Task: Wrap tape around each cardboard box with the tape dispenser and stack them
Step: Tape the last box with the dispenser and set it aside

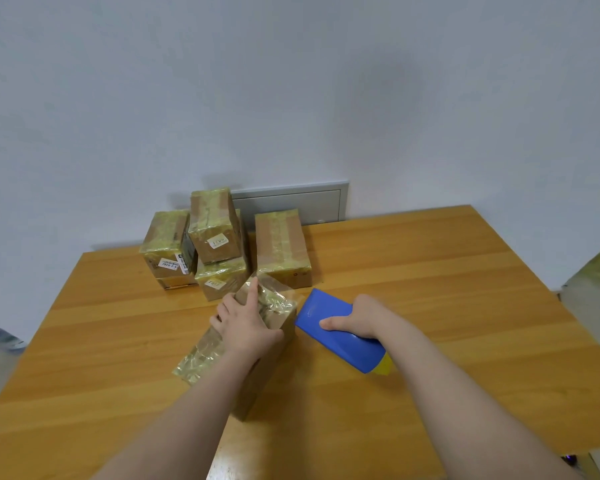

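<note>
Nearest the person, the box [274,348] lies on the table [430,271] with its long axis running away from the body and leaning a little right, so its right flank faces the tape dispenser [326,306]. That is the relation the next pull turns on. The left hand [245,323] sits on top of the box, forefinger stretched along the lid toward the far end, the other fingers bent over the left edge, holding it down. The right hand [357,317] is wrapped round the dispenser just beside the box on its right. The blue body points at the box's far right corner and looks to be touching it or nearly so, and the right hand is plainly the one to carry the tape across. The box is brown card, its top already under wrinkled, shiny tape [201,351] that lifts loose at the far end, while the right side is bare. Farther off, near the table's back edge, stands a pile of taped boxes [281,247] — some set one on another — with a grey hatch [291,202] in the wall behind.
</note>
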